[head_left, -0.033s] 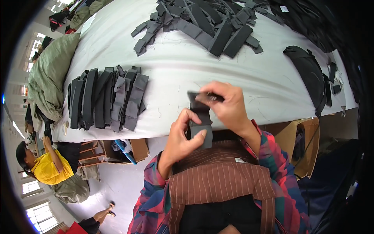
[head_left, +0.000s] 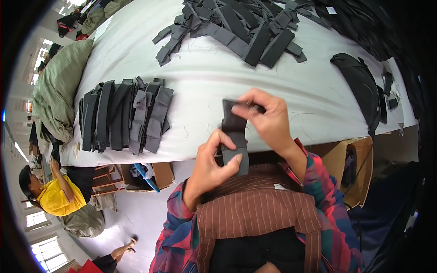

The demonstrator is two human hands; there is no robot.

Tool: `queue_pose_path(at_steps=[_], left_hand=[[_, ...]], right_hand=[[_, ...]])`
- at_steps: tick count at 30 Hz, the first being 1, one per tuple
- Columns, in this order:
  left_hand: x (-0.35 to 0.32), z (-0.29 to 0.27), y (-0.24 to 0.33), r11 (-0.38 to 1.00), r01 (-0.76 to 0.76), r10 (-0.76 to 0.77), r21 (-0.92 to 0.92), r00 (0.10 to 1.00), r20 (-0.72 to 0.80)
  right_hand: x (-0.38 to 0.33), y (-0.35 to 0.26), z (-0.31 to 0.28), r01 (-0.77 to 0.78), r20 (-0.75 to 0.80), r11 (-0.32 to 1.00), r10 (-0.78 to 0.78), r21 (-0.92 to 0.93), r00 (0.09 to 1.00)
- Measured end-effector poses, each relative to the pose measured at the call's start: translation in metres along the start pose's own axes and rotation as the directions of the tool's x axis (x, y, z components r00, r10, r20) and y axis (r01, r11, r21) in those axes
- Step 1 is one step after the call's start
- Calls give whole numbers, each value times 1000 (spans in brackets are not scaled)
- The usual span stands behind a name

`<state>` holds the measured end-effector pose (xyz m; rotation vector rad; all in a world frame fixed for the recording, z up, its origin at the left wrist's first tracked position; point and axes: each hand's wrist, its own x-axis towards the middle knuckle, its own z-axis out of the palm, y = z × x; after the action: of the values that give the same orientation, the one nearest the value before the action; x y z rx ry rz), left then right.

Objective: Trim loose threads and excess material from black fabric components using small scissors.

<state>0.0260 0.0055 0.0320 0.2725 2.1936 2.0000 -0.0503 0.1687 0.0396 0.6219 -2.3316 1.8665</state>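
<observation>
My left hand (head_left: pixel 213 161) pinches the lower part of a dark grey fabric strip (head_left: pixel 235 142) between thumb and fingers, just over the table's near edge. The strip stands up away from me, with its far end raised over the white cloth. My right hand (head_left: pixel 268 116) is closed at that far end, its fingertips against the strip. A small dark object (head_left: pixel 259 109) sticks out from among the right fingers; its kind is hidden by the hand.
A row of similar strips (head_left: pixel 123 116) lies at left on the white-covered table (head_left: pixel 195 95). A loose heap of strips (head_left: pixel 236 27) is at the back. A black curved piece (head_left: pixel 357 86) lies at right. Below stand cardboard boxes (head_left: pixel 362 170). A person in yellow (head_left: pixel 61 195) is at far left.
The strip's far end now shows straighter and flatter, and my right hand has shifted slightly up and to the right. My left hand keeps its pinch in nearly the same place.
</observation>
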Motion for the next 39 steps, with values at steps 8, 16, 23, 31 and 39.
queue_pose_path(at_steps=[8,16,23,31,39], left_hand=[[21,1,18,993,-103,87,-49,963,-253],[37,-8,6,992,-56,21,-117,960,-278],[34,-3,18,935,-8,-105,-354,949,-299],[33,-8,11,971,37,-120,-236,930,-347],[31,-1,15,984,53,-107,-171,938,-329]], right_hand=[[7,-9,-3,-125,-144,798,256,590,956],[-25,-8,-4,289,-28,909,-311,-301,950],[-23,0,-1,287,-8,901,-306,-325,952],[-12,-26,-30,267,65,928,-259,-258,964],[-18,-34,-33,290,75,661,-334,-692,940]])
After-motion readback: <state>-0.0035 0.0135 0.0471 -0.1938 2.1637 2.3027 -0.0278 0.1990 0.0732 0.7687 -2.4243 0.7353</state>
